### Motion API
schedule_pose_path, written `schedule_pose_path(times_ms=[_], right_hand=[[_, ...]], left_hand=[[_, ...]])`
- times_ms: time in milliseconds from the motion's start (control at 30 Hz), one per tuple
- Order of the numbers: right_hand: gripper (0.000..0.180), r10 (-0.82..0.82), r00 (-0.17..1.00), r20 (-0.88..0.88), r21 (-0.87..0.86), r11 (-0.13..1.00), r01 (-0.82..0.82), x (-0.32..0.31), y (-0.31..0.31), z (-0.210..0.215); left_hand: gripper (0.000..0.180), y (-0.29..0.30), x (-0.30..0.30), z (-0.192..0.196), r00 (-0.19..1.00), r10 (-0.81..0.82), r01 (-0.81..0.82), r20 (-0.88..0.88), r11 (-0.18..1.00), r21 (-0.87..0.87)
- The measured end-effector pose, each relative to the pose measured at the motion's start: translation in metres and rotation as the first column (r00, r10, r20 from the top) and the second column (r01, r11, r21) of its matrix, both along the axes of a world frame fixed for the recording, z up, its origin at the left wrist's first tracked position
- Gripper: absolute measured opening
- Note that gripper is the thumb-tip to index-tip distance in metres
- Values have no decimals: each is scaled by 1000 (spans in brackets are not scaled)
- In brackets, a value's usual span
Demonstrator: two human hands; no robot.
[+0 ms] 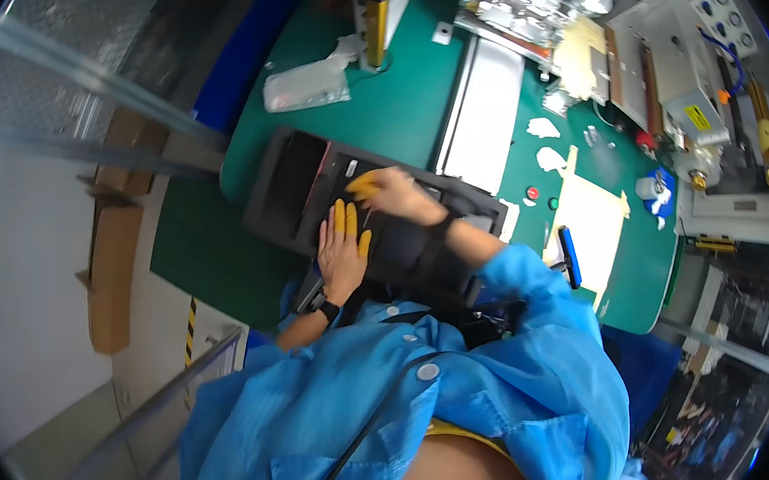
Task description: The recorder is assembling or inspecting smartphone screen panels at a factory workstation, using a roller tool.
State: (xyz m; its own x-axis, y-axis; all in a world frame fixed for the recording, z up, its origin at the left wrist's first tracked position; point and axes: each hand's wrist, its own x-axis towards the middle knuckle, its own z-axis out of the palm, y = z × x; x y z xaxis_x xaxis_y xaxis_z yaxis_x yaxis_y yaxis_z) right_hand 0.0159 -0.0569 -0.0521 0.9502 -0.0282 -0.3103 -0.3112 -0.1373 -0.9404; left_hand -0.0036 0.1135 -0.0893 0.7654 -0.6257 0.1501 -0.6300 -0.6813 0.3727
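Note:
A black foam tray (276,237) with several recesses lies tilted across the near edge of the green bench, close to my body. My left hand (342,261) rests flat on the dark surface in it, fingers stretched out and yellow finger cots on several of them. Just right of it, my right hand (396,197) bends over the tray with its yellow-tipped fingers drawn together. Whatever those fingertips grip, if anything, is hidden. A small white piece (351,168) shows on the dark surface beyond my hands. Dark flat panels lie in the tray's left part.
Right of the tray, a long white plate (484,117) runs across the green bench (405,78). A clear plastic bag (306,86) lies at the far left. Metal fixtures (519,1) stand at the back. A yellow-edged sheet (593,218) and blue-handled roller (570,258) are at right.

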Motion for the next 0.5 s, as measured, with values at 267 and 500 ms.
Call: schedule_pose_path(times_ms=[267,500], right_hand=[[28,-444,873,-204,-428,842,328,83,119,-40],[41,-759,544,-359,64,561,825,84,115,-72]], left_hand=[[40,26,2,-16,995,-44,52,-93,995,81],[49,6,0,-37,994,-107,106,31,994,10]])
